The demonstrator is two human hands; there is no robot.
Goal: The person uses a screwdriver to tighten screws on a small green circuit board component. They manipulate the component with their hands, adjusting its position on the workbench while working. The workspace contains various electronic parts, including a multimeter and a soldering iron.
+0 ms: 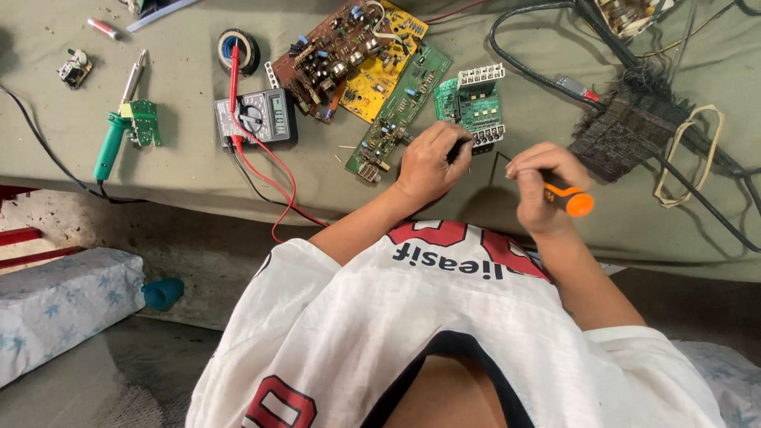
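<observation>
the small green circuit board (476, 107) is lying at upper centre on the cloth-covered table (182, 170). the left hand (428, 162) is curling closed against its lower edge, while the right hand (543, 186) is gripping an orange-handled screwdriver (572, 198); a multimeter (258, 117) is sitting at upper left.

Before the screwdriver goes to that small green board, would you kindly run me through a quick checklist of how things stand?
1. Left hand steadies the small green board: ok, it rests at the board's near edge.
2. Right hand grips the orange-handled screwdriver: ok.
3. Screwdriver tip on a screw: cannot tell, the tip is hidden.
4. Long green board clear of the left hand: not ok, it lies right beside the wrist.
5. Soldering iron away from both hands: ok, far left.
</observation>
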